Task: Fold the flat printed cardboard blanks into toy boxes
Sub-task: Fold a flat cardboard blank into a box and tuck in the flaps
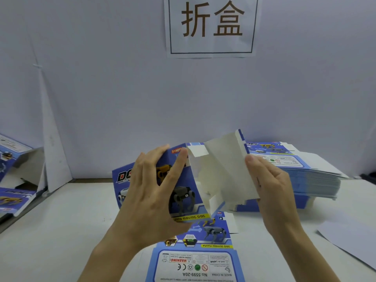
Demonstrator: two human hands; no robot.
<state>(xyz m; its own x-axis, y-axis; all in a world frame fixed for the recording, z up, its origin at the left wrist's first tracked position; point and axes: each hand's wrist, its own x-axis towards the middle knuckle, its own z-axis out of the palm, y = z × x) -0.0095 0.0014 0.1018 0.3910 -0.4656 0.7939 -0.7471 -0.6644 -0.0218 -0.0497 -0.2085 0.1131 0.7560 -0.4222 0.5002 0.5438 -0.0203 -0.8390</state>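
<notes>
I hold a blue printed cardboard blank (215, 176) with robot-dog pictures above the table, partly folded so its white inside faces me. My left hand (150, 192) grips its printed left panel, fingers spread over the dog picture and thumb underneath. My right hand (270, 186) holds the white right panel, fingers fairly straight along its edge. A second flat blank (195, 259) lies printed side up on the table below my hands. A tall stack of flat blanks (305, 171) sits at the back right.
More printed boxes or blanks (14, 192) lie at the left edge beside a leaning white board (50, 151). A white sheet (354, 243) lies on the white table (61, 224) at the right. A white wall with a sign (211, 25) stands behind.
</notes>
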